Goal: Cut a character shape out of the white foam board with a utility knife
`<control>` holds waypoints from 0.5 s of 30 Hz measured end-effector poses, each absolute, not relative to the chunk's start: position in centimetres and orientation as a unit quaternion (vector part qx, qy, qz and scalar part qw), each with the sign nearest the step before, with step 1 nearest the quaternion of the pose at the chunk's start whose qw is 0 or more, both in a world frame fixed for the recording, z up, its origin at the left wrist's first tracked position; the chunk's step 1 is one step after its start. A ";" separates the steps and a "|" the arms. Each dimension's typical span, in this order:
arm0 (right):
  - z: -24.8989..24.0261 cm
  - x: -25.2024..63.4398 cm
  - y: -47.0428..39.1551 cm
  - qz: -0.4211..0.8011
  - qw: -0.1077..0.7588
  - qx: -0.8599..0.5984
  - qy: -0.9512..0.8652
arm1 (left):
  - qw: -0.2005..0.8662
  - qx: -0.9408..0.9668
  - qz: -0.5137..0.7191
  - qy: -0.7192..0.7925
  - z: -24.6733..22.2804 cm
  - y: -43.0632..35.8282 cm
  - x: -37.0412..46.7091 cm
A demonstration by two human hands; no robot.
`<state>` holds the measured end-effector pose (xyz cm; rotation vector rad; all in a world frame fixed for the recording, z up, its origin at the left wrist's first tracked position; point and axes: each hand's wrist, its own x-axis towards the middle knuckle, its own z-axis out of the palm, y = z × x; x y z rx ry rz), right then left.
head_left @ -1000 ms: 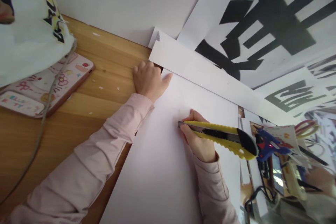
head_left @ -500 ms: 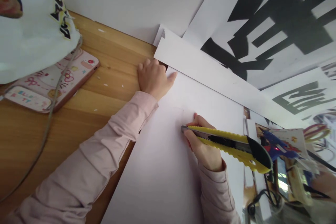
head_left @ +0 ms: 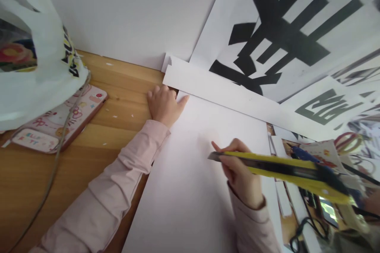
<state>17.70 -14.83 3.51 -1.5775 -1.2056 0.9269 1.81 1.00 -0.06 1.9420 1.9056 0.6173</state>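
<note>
A large white board or sheet of paper (head_left: 184,197) lies on the wooden table. My left hand (head_left: 164,104) rests by its far left corner, fingers on the wood and thumb apart on the sheet. My right hand (head_left: 242,176) grips a yellow and black utility knife (head_left: 282,168) near its front end. The knife is tilted, its handle pointing right and up toward the camera. A short blade shows at its left tip, over the sheet. Whether the blade touches the sheet, I cannot tell.
A white strip (head_left: 219,89) runs along the sheet's far edge. Behind are papers with black shapes (head_left: 279,35). At left are a plastic bag (head_left: 38,95), a pink phone (head_left: 80,118) and a cable (head_left: 56,158). A blue glue gun (head_left: 304,154) and cluttered tools lie right.
The view has shifted, so the table and sheet sit lower and further left. My right hand and the knife have moved right relative to the sheet, and more blade shows. My left hand stays put.
</note>
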 end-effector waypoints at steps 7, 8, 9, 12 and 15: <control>6.7 17.7 -15.1 0.229 0.498 -0.665 -0.508 | 0.180 0.674 0.231 0.678 -0.2 1.1 1.9; 6.0 17.3 -15.1 0.234 0.490 -0.662 -0.517 | 0.182 0.674 0.230 0.678 -0.2 1.1 1.9; 5.1 17.0 -15.2 0.226 0.489 -0.654 -0.532 | 0.182 0.675 0.229 0.678 -0.2 1.1 1.9; 2.0 16.3 -15.1 0.144 0.484 -0.615 -0.606 | 0.182 0.676 0.230 0.676 -0.1 1.1 1.8; 0.1 16.4 -14.8 0.091 0.435 -0.540 -0.714 | 0.181 0.676 0.231 0.676 -0.1 1.0 1.9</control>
